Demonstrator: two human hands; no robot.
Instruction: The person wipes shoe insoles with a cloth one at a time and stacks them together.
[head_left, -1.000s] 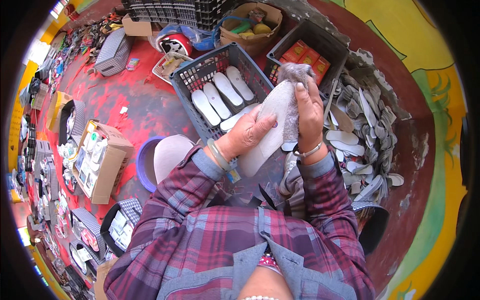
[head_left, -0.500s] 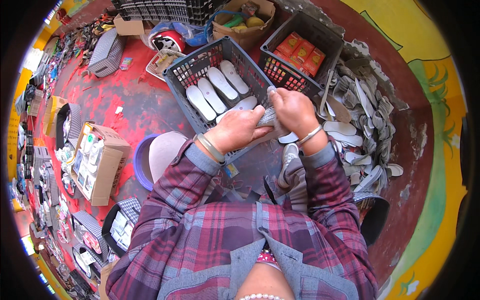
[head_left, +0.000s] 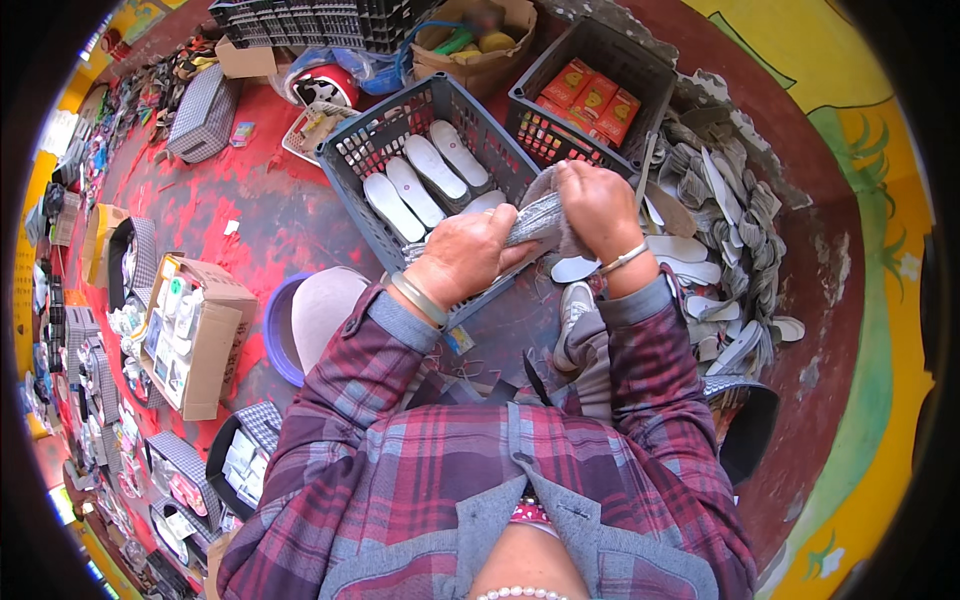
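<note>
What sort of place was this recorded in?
Probably a footwear workshop or storeroom, possibly a shop: a dark grey plastic crate holds white, elongated soles, and grey-and-white sole-shaped pieces lie heaped by the dark red wall.

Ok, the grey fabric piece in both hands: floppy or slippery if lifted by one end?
The grey fabric piece probably flexes: it looks bent between the left hand and right hand. Its ribbed, textile-like surface suggests it is unlikely to slip easily.
</note>
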